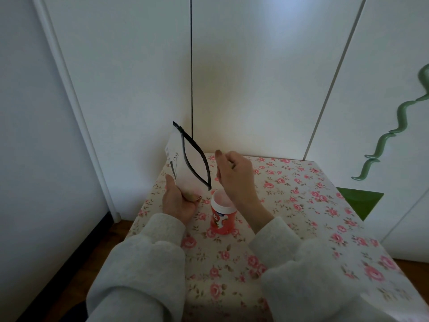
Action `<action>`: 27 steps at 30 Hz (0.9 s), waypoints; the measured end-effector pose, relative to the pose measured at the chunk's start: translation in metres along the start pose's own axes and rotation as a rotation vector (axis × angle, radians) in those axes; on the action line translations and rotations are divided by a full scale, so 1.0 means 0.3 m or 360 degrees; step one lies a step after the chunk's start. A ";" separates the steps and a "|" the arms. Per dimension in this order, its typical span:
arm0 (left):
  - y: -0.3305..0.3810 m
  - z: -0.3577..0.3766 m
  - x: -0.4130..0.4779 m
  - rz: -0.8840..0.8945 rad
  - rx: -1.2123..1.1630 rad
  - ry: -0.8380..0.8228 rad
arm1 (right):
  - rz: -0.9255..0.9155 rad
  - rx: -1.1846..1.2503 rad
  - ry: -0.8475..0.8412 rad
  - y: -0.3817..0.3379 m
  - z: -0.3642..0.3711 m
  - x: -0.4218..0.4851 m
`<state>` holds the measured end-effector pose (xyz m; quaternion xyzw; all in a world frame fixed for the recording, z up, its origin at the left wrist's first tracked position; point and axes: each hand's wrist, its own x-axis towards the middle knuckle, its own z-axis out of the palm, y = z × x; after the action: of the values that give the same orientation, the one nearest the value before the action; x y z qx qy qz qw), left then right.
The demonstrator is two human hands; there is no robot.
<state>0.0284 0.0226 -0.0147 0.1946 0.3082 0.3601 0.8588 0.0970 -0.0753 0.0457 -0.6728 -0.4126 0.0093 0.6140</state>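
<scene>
My left hand (178, 201) grips the bottom of a white zip pouch (185, 168) with a black zipper and a small bird drawing. The pouch is held upright above the table with its mouth gaping open toward the right. My right hand (234, 175) hovers just right of the pouch mouth, fingers curled, thumb and forefinger pressed together; whether they pinch anything is too small to tell. Below both hands a red cup (222, 217) with a white rim stands open on the table, showing pink contents.
The table (301, 205) wears a cream cloth with pink roses and stands in a corner of white wall panels. A green wavy ornament (394, 126) and a green triangle (362, 201) sit on the right wall. Wooden floor shows at the left.
</scene>
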 end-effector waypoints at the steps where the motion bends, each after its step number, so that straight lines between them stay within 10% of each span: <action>1: -0.001 -0.003 0.003 -0.0001 -0.0006 -0.0005 | -0.0082 -0.0101 -0.0028 0.005 0.001 -0.002; 14: -0.002 -0.004 -0.017 0.0007 0.0028 -0.0049 | -0.0595 -0.0470 -0.0194 0.051 0.012 -0.042; 27: -0.004 -0.003 -0.025 0.0027 -0.0002 -0.0054 | -0.0521 -0.0389 -0.0225 0.064 0.024 -0.034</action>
<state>0.0241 0.0163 -0.0130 0.2028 0.2916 0.3641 0.8610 0.0969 -0.0734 0.0229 -0.6639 -0.5565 -0.0933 0.4907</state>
